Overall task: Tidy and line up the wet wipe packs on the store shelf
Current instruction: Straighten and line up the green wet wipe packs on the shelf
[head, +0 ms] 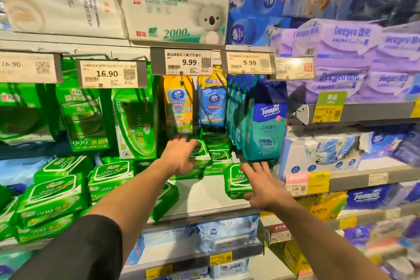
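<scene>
Green wet wipe packs lie on a white shelf [200, 195]. My left hand [179, 157] reaches to the back and grips a stack of green packs [202, 154] there. My right hand [261, 186] holds a small stack of green packs [236, 179] at the shelf's right side, thumb under it and fingers over its right edge. More green packs [54, 195] are piled unevenly on the left part of the shelf. One green pack [164, 200] stands tilted near the front edge, partly hidden by my left forearm.
Hanging wipe packs fill the pegs above: green ones [136, 118], a yellow one [178, 107], a blue one [212, 107] and teal Tempo packs [266, 132]. Price tags [188, 62] line the rail overhead. Tissue packs [341, 59] fill the shelves to the right.
</scene>
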The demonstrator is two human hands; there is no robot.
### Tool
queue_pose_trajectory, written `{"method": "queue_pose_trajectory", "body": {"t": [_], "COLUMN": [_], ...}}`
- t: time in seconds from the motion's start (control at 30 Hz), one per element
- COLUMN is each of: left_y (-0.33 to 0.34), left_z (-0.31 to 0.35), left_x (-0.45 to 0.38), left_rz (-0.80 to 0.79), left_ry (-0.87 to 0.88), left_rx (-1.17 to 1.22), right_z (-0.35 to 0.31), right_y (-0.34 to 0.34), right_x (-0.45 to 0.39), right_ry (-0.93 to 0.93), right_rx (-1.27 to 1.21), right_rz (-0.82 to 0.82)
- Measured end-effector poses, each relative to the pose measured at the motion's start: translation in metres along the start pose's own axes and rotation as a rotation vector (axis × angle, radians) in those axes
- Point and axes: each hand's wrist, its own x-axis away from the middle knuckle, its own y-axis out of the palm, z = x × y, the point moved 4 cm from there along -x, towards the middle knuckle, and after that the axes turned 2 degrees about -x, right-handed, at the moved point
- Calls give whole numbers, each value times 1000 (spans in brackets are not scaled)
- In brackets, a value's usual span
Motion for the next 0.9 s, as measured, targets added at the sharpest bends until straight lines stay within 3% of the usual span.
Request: {"method": "queue_pose_trajectory", "body": {"t": [0.27,0.4,0.57,0.7,0.9], "left_y": [9,10,21,14,21], "left_z": [-4,1,25,24,19], "left_x": [-17,-17,-17,-22,-19], "left_rz": [-75,-76,-235,-179,-118], "left_ry": [-34,103,261,198,156], "left_rx": [-46,-136,-285,-360,-293], "right_z": [10,11,7,7,-6], "right_y": [7,8,13,13,18], "right_x": [4,1,-3,-5,-13], "right_ry": [47,75,97,95,35], "right_rx": [-53,-83,-110,-119,-99], "right_rz": [-18,-18,-23,-37,-46]}}
